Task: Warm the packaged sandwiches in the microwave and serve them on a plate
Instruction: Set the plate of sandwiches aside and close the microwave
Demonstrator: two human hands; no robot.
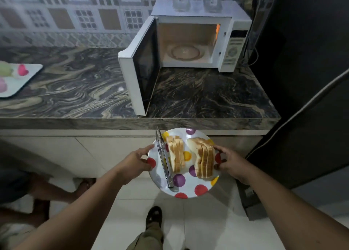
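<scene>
1. Firstly, at the far left a pale tray lies on the marbled counter, and on it are pink and green things that are too blurred to name.
2. Below the counter, at the lower left, the legs of another person show on the white floor.
3. Next comes the left hand; its fingers are curled around the left rim of the plate, with the thumb on top near a red dot, so it holds the plate firmly.
4. The plate is white with red, purple and yellow dots, and it is held in the air in front of the counter edge, not resting on it.
5. On the left part of the plate lie metal tongs, closed, with their tips pointing toward the counter.
6. Just beside the tongs stands the left sandwich, and near it, on the right part of the plate, the right sandwich; both are unwrapped and made of several bread slices on edge.
7. The right hand grips the right rim of the plate, fingers bent, touching the right sandwich.
8. Behind, on the counter, the white microwave has its door swung fully open to the left; inside, the light is on and only the glass turntable is seen.
9. On top of the microwave stand two clear glass things, blurred.
</scene>
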